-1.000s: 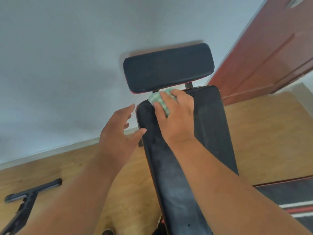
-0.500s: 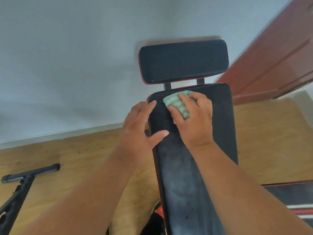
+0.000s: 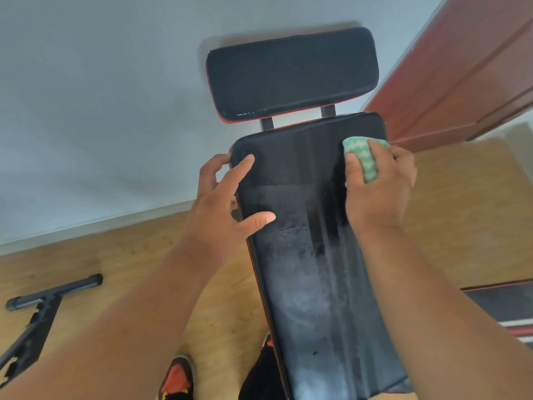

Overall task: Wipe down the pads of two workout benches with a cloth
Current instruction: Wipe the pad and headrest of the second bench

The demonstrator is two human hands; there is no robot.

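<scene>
A long black bench pad (image 3: 311, 255) runs up the middle of the view, dusty and streaked low down, darker near its top. Beyond it stands a separate black head pad (image 3: 288, 73) on two posts. My right hand (image 3: 377, 186) holds a bunched green-and-white cloth (image 3: 363, 157) and presses it on the long pad's upper right corner. My left hand (image 3: 222, 203) grips the pad's left edge, index finger and thumb on top and the other fingers curled over the side. A second pad (image 3: 504, 307) with red and white stripes shows at lower right.
A pale wall stands close behind the bench, with a red-brown door (image 3: 461, 67) at upper right. A black metal frame (image 3: 43, 307) lies on the wooden floor at left. My shoe (image 3: 176, 376) is beside the bench base.
My right hand has slid the cloth from the pad's upper left across to its upper right corner. My left hand has come from beside the bench onto the pad's left edge.
</scene>
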